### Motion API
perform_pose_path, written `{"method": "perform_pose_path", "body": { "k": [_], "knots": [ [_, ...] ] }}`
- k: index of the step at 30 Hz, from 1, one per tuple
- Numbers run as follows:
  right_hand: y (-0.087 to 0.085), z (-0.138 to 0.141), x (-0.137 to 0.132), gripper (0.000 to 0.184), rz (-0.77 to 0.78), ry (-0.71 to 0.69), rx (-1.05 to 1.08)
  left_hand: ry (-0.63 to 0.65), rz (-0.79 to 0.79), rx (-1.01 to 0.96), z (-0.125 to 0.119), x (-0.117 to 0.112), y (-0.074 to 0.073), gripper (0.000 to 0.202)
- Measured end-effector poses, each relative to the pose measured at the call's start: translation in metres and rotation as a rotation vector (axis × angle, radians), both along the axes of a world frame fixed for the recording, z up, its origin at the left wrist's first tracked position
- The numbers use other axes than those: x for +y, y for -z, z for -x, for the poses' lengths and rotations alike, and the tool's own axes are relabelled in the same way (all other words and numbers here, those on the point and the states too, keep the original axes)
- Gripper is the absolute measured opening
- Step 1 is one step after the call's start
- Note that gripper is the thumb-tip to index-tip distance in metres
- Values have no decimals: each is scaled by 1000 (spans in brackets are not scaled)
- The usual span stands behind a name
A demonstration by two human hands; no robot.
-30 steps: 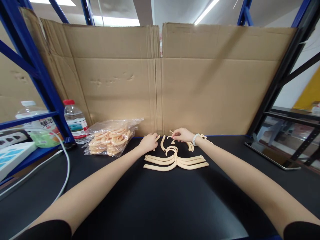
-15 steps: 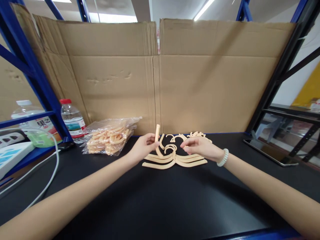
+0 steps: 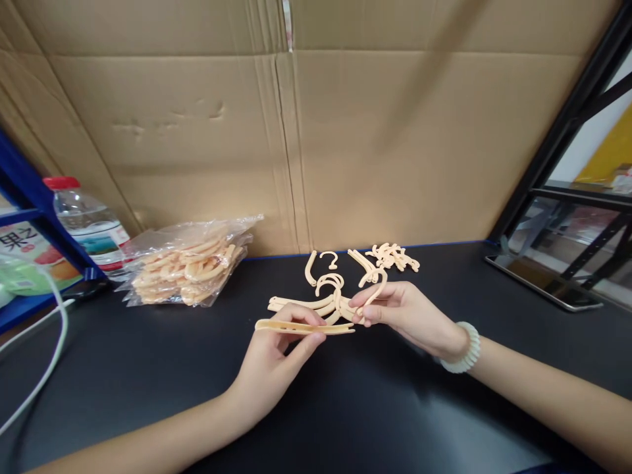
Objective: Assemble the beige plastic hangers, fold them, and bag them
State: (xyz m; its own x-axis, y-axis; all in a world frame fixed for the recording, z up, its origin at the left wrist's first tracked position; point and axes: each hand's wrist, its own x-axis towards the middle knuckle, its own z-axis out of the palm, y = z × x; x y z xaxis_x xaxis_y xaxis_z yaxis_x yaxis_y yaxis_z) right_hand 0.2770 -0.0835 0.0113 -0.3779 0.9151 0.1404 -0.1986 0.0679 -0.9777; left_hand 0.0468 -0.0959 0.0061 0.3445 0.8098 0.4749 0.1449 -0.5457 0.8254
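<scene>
My left hand [image 3: 284, 355] is closed on a beige hanger arm [image 3: 303, 328], a long, slightly curved plastic strip lying nearly level. Between the thumb and fingers of my right hand [image 3: 399, 309] is a beige hanger hook [image 3: 379, 289], its curve pointing up. The hook's lower end is close to the right tip of the hanger arm; whether they touch I cannot tell. Just behind both hands lie several assembled hangers [image 3: 301, 303], stacked on the black table [image 3: 316, 421] and partly covered by my hands.
Farther back lie a loose hook [image 3: 328, 259], a single arm [image 3: 311, 268], a few more arms [image 3: 362, 263] and a heap of small parts [image 3: 394, 255]. A plastic bag of beige parts [image 3: 187, 270] and a bottle [image 3: 91, 224] stand left. At right is a tablet-like device [image 3: 543, 283].
My left hand has turned the hanger arm from upright to nearly level and brought it nearer. My right hand now shows a hook in its fingers. The view has tilted down.
</scene>
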Motion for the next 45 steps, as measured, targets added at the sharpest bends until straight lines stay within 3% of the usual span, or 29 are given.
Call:
{"method": "perform_pose_path", "body": {
  "k": [9,20,25,33,45],
  "knots": [
    [3,2,-3,11,40,-18,-4,-24,-49,43,1,-3,1,9],
    [-1,2,-8,18,143,-217,-116,-23,-208,128,2,-7,0,12],
    [-4,4,-9,21,207,-226,-135,-26,-310,133,3,-10,1,16],
    [-7,4,-10,23,224,-224,-142,-86,-345,172,3,-9,3,13],
    [2,8,-12,21,118,-125,-189,-49,-392,164,1,-9,1,14]
  ]
}}
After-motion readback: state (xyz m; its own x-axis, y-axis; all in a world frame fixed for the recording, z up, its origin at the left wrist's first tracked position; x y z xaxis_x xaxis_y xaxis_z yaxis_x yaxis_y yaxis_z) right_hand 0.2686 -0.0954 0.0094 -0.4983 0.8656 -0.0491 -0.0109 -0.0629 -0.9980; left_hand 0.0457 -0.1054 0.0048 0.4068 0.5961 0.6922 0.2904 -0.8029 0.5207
